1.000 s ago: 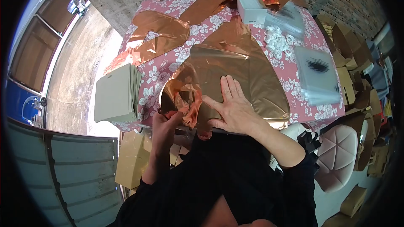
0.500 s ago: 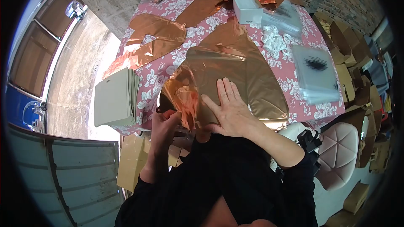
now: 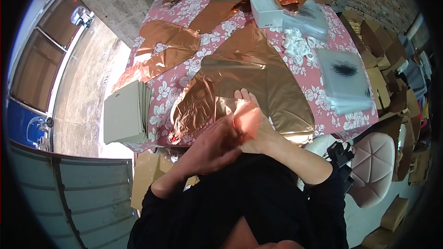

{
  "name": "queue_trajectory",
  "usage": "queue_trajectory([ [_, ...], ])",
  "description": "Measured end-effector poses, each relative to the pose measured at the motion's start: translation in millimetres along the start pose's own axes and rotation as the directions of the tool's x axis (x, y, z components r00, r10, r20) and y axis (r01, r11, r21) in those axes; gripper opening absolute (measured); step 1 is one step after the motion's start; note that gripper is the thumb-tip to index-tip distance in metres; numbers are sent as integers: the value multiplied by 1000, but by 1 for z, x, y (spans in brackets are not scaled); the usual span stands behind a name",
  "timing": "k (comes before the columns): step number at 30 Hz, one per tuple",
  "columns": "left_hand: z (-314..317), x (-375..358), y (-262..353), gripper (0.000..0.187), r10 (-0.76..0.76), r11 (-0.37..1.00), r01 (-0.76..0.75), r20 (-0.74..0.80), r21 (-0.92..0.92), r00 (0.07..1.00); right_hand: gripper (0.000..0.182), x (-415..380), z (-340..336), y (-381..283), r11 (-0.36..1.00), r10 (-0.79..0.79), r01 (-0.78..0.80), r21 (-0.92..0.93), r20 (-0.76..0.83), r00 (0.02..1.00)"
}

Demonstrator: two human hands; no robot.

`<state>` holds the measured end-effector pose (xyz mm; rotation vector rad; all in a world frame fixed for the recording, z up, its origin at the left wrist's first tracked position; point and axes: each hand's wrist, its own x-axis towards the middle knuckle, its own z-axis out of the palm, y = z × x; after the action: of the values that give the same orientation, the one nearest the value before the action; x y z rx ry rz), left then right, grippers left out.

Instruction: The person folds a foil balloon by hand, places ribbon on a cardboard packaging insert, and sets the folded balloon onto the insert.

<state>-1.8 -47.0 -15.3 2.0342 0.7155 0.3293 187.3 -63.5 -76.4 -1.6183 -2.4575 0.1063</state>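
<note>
Head view: copper foil (image 3: 281, 80) is lying creased and glossy at the table's (image 3: 162, 93) near edge. Left hand's (image 3: 210, 150) fingers are holding a crinkled flap (image 3: 248, 119), blurred; right hand (image 3: 262, 131) is resting flat, fingers extended, partly hidden. Floral cloth (image 3: 307, 83) is showing rightward. White box (image 3: 269, 17) is standing near the foil's tip; grey cards (image 3: 124, 115) are sitting left.

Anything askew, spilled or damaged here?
The large copper foil in the middle looks crumpled at its lower left tip, and the white stringy material lies in a loose tangle near the white box. Nothing looks spilled; I see no clear tear.
</note>
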Motion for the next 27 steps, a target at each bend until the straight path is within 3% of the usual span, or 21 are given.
queue_trajectory([
  [1, -4, 0, -1, 44, 143, 987, -143, 11, 68, 990, 80, 3, 6, 2, 999, 22, -19, 47, -72, 997],
  [2, -11, 0, -12, 44, 144, 987, -144, 12, 70, 990, 80, 5, 15, 4, 999, 23, -20, 47, -75, 997],
  [4, -19, 3, -48, 54, 271, 957, -274, -37, -94, 962, 71, 6, 38, 6, 926, -49, 138, 353, -251, 967],
  [5, -10, 7, -55, 53, 249, 823, -306, -180, -478, 952, 68, 5, 27, 5, 968, -69, 121, 221, -228, 971],
  [6, -12, 8, -60, 53, 252, 824, -306, -175, -477, 952, 66, 3, 16, 3, 991, -89, 108, 85, -205, 975],
  [7, -16, 7, -65, 53, 290, 956, -294, -218, 12, 932, 67, 3, 21, 4, 995, -77, 86, 40, -199, 977],
  [8, -19, 7, -68, 53, 345, 847, -193, -236, 496, 908, 68, 2, 29, 5, 998, -65, 65, -5, -192, 979],
  [9, -23, 12, -69, 54, 267, 898, -202, -119, 390, 956, 68, 4, 41, 8, 998, -62, 63, -4, -194, 979],
  [10, -20, 11, -72, 54, 266, 898, -203, -116, 390, 957, 70, 5, 54, 12, 999, -39, 34, -24, -260, 965],
  [12, -9, 9, -74, 56, 273, 807, -181, -84, 561, 958, 72, 7, 42, 9, 999, -17, 5, -38, -324, 946],
  [14, -6, 12, -67, 58, 248, 820, -166, -78, 548, 966, 74, 7, 4, -2, 997, 71, -72, -6, -86, 994],
  [15, -5, 13, -69, 60, 244, 792, -170, -48, 586, 969, 73, 9, 25, -4, 995, 93, -98, -3, -257, 962],
  [18, -4, 15, -64, 66, 189, 756, -143, -4, 638, 982, 73, 3, 15, -1, 1000, 0, -2, -7, -287, 958],
  [20, -2, 17, -63, 69, 116, 762, -94, 7, 641, 993, 78, 5, 15, 0, 998, 24, -37, -53, -232, 972],
  [22, -1, 18, -67, 71, 99, 745, -83, 13, 662, 995, 82, 2, -3, 1, 999, 10, -8, 54, -46, 999],
  [23, 0, 18, -69, 73, 82, 728, -71, 17, 682, 996, 83, 8, 9, -2, 993, 52, -31, 116, -186, 981],
  [27, 2, 19, -60, 76, 43, 690, -55, 35, 722, 998, 85, 1, 16, 6, 998, 18, -11, 62, -115, 993],
])
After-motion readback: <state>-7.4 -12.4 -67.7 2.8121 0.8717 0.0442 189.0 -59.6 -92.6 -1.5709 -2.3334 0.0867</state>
